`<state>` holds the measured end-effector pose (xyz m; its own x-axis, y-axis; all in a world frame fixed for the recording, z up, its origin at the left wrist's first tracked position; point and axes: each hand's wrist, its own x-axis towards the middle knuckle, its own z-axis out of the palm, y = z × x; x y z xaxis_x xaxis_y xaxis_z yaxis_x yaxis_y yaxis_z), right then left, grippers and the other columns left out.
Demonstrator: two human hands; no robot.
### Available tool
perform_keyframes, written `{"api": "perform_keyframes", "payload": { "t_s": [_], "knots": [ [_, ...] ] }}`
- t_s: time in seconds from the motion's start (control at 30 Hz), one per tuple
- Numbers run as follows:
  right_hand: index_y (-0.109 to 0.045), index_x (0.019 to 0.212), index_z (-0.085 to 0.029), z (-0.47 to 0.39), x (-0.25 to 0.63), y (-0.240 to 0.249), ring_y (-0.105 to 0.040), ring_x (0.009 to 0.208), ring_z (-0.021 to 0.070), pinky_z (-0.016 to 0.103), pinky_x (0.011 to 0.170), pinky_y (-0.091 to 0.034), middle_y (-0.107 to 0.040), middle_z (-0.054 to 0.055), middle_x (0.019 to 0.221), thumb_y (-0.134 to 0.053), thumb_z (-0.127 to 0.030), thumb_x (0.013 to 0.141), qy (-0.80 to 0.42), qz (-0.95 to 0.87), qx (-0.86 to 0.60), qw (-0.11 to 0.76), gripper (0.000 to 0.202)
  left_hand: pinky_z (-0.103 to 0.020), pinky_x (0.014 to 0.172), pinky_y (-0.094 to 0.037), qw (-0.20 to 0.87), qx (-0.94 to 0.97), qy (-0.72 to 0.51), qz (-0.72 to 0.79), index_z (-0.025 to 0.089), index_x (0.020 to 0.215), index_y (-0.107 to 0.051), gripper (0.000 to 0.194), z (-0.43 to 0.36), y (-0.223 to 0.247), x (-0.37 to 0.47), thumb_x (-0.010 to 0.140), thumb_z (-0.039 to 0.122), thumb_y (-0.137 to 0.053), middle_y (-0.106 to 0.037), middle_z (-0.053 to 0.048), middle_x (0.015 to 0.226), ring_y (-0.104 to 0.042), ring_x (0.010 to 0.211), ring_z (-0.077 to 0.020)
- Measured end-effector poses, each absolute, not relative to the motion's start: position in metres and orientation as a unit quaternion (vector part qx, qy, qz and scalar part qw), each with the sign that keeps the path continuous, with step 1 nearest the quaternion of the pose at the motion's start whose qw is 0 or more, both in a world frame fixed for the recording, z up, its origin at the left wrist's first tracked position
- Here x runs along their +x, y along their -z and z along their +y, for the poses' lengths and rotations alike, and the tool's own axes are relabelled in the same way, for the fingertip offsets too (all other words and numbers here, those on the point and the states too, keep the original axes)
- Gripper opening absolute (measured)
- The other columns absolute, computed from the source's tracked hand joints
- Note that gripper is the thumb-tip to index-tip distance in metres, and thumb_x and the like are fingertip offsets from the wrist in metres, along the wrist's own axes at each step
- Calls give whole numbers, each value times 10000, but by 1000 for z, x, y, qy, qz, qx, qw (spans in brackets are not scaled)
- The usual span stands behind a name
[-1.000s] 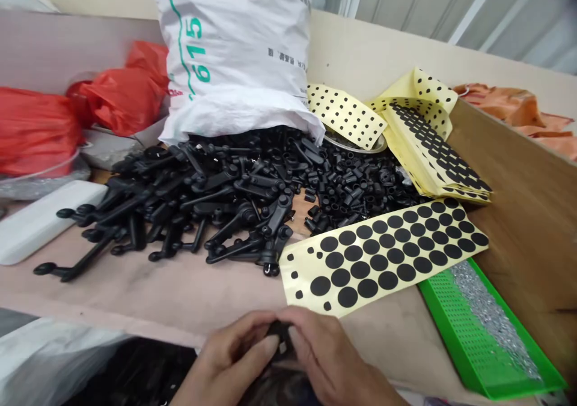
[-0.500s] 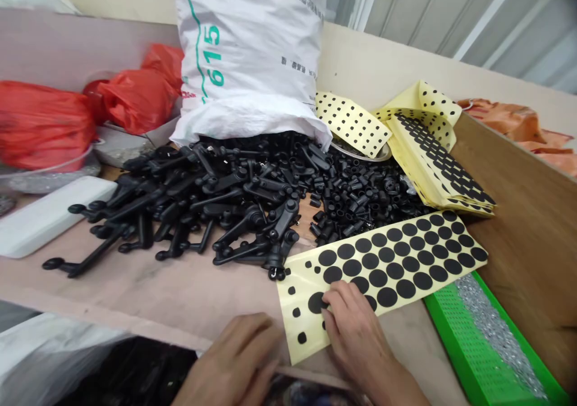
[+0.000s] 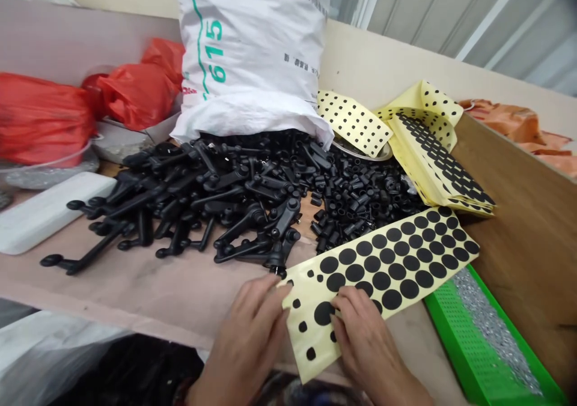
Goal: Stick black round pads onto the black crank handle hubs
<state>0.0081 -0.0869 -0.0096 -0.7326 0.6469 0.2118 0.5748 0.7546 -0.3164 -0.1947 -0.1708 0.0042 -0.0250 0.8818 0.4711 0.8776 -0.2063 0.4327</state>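
Observation:
A yellow sheet (image 3: 315, 304) with rows of round black stickers lies at the front, right of the middle. My right hand (image 3: 367, 340) rests on it, fingers bent and close together at a large black dot; what they pinch, if anything, is hidden. At the sheet's left edge is my left hand (image 3: 255, 325), its fingers curled near the closest black part; whether it grips anything is too hard to tell. Beyond it spreads a pile of black arm-shaped parts (image 3: 229, 184). Small black cylindrical pieces (image 3: 356, 196) are heaped behind the sheet.
A white sack (image 3: 252, 51) stands at the back. Red bags (image 3: 45, 118) and a white block (image 3: 54, 211) are on the left. To the right are more yellow sheets (image 3: 437, 154), a brown board (image 3: 518, 244) and a green tray (image 3: 460, 328) of small shiny pieces.
My left hand has moved up and right to the sheet's left edge. The sheet has shifted slightly toward me, and my right hand has moved a little with it.

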Motion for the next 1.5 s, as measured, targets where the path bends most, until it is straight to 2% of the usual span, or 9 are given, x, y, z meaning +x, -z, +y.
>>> {"api": "perform_keyframes", "payload": {
  "t_s": [0.2, 0.37, 0.43, 0.57, 0.87, 1.0, 1.17, 1.33, 1.5],
  "knots": [
    [-456, 811, -198, -87, 5, 9, -521, 822, 221, 357, 680, -445, -533, 69, 890, -399, -71, 817, -139, -916, -347, 143, 139, -381, 718, -498, -95, 691, -251, 671, 103, 1094, -517, 241, -139, -7, -203, 892, 208, -438, -557, -118, 962, -539, 857, -249],
    [-455, 973, -181, -89, 6, 11, -520, 894, 236, 356, 726, -457, -521, 100, 978, -436, -103, 814, -112, -905, -359, 200, 179, -378, 672, -485, -102, 689, -168, 698, 137, 985, -582, 170, -134, -9, -199, 887, 187, -453, -582, -77, 825, -551, 748, -235],
    [-465, 947, -180, -90, 5, 13, -521, 881, 235, 354, 721, -459, -517, 103, 977, -442, -102, 809, -103, -902, -363, 209, 160, -373, 688, -483, -86, 695, -155, 697, 136, 995, -580, 166, -136, -7, -199, 874, 154, -468, -585, -75, 823, -552, 763, -235],
    [-449, 786, -197, -90, 4, 11, -511, 797, 203, 332, 678, -437, -513, 63, 870, -415, -73, 810, -139, -898, -366, 201, 131, -359, 722, -482, -60, 694, -181, 694, 128, 1039, -557, 196, -139, -2, -202, 853, 118, -498, -586, -75, 848, -551, 795, -228],
    [-453, 750, -189, -100, -1, 2, -479, 769, 182, 339, 675, -336, -520, 27, 812, -395, -72, 850, -184, -902, -336, 198, 164, -360, 700, -485, -57, 687, -213, 693, 134, 987, -577, 170, -135, -3, -202, 866, 119, -459, -598, -73, 831, -568, 784, -232],
    [-449, 774, -189, -102, -1, 4, -485, 793, 186, 347, 694, -350, -534, 39, 843, -381, -70, 858, -177, -908, -316, 211, 161, -368, 719, -490, -39, 684, -212, 696, 143, 986, -574, 179, -135, -2, -202, 876, 133, -433, -610, -73, 837, -575, 789, -229],
    [-449, 844, -199, -99, 1, 3, -516, 844, 219, 381, 731, -392, -571, 66, 892, -393, -54, 839, -147, -929, -272, 204, 156, -335, 759, -504, 19, 664, -295, 687, 150, 1046, -540, 232, -140, -2, -210, 871, 150, -387, -659, -81, 924, -624, 856, -214],
    [-418, 808, -218, -97, 3, 4, -567, 856, 220, 357, 738, -442, -597, 56, 838, -406, -61, 818, -138, -924, -263, 240, 158, -232, 607, -509, 117, 623, -304, 711, 204, 1083, -520, 256, -151, 0, -218, 841, 177, -441, -682, -10, 834, -647, 708, -159],
    [-396, 789, -233, -96, 5, 10, -609, 882, 236, 363, 741, -471, -642, 36, 785, -396, -42, 753, -141, -917, -267, 262, 194, -348, 650, -501, -58, 652, -179, 734, 137, 1072, -557, 325, -143, -8, -200, 835, 357, -527, -652, -85, 810, -623, 741, -247]
  ]
}}
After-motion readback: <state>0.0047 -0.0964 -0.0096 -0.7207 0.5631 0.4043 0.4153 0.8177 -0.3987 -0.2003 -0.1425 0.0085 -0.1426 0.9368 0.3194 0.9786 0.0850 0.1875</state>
